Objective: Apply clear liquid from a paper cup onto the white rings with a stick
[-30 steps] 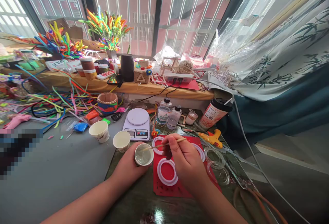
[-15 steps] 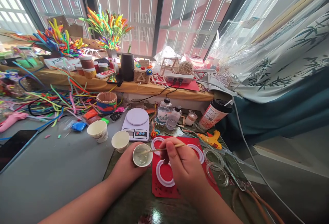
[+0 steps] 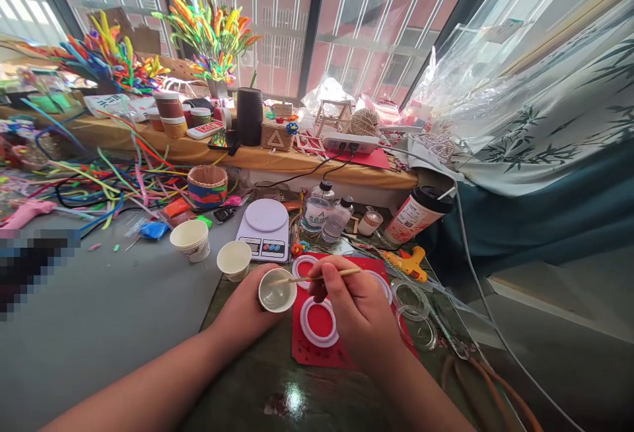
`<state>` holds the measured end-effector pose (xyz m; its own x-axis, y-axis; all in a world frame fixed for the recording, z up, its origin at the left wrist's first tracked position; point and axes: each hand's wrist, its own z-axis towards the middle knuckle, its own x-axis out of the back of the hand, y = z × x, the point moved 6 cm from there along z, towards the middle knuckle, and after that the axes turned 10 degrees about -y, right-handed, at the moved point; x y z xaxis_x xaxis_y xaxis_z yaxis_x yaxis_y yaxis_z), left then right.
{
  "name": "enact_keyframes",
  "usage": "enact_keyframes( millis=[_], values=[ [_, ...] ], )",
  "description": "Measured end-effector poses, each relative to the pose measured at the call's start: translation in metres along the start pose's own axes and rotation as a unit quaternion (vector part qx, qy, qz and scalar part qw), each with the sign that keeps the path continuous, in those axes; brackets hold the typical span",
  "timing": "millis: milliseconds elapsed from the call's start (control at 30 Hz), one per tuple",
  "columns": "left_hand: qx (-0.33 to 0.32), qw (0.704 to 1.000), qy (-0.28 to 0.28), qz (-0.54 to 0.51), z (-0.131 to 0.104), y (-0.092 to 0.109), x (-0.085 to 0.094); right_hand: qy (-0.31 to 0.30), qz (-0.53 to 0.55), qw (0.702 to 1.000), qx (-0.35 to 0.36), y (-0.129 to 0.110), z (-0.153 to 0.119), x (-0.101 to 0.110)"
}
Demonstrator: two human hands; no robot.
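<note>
My left hand (image 3: 247,303) is wrapped round a small paper cup (image 3: 278,290) with clear liquid in it. A thin wooden stick (image 3: 317,278) is pinched in my right hand (image 3: 354,306), its far end inside the cup. Under and beside my right hand lies a red sheet (image 3: 321,358) bearing white ring moulds (image 3: 319,322). Another paper cup (image 3: 234,261) stands just behind my left hand, and stacked paper cups (image 3: 191,240) are farther left. A white kitchen scale (image 3: 266,230) sits behind the cups.
Behind the sheet stand two clear bottles (image 3: 338,219), a small jar (image 3: 370,222) and a drink cup (image 3: 419,215). A yellow glue gun (image 3: 412,264) and clear rings (image 3: 419,326) lie to the right. Coloured pipe cleaners (image 3: 106,184) cover the back left.
The view has shifted slightly, so most things sit a little higher. Both hands keep their hold, and the stick's end rests nearer the cup's far side.
</note>
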<state>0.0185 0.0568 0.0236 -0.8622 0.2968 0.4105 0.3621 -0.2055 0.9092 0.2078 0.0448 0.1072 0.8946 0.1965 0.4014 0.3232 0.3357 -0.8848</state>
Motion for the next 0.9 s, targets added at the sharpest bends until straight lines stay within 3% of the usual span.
enact_keyframes(
  millis=[67, 167, 267, 367, 467, 600, 700, 800, 900],
  values=[
    [0.006, 1.000, -0.003, -0.003, 0.001, 0.001, 0.000, -0.010, -0.005, 1.000, -0.015, -0.002, -0.001, 0.001],
    [0.006, 1.000, -0.007, 0.000, 0.001, 0.002, -0.001, 0.022, -0.039, 0.999, -0.017, -0.005, -0.004, 0.008],
    [0.007, 1.000, -0.005, 0.000, 0.001, 0.001, -0.001, -0.004, -0.052, 0.999, -0.005, -0.008, -0.004, 0.003],
    [0.006, 1.000, -0.006, -0.004, 0.001, 0.000, -0.002, 0.034, -0.060, 0.998, 0.003, -0.008, -0.005, 0.005],
    [0.009, 1.000, -0.002, -0.011, 0.001, -0.001, -0.001, 0.001, -0.033, 0.999, 0.007, -0.007, -0.003, 0.000],
    [0.008, 1.000, -0.004, -0.015, 0.001, 0.001, 0.000, 0.029, -0.048, 0.998, 0.007, -0.008, -0.003, 0.005],
    [0.007, 1.000, -0.011, -0.016, 0.001, 0.003, -0.001, -0.013, -0.046, 0.999, -0.002, -0.009, -0.002, 0.003],
    [0.006, 1.000, -0.012, -0.016, 0.001, 0.002, -0.002, 0.020, -0.053, 0.998, -0.008, -0.010, -0.004, 0.010],
    [0.004, 1.000, -0.010, -0.015, 0.001, -0.001, -0.002, -0.010, -0.044, 0.999, -0.006, -0.009, -0.003, 0.007]
  ],
)
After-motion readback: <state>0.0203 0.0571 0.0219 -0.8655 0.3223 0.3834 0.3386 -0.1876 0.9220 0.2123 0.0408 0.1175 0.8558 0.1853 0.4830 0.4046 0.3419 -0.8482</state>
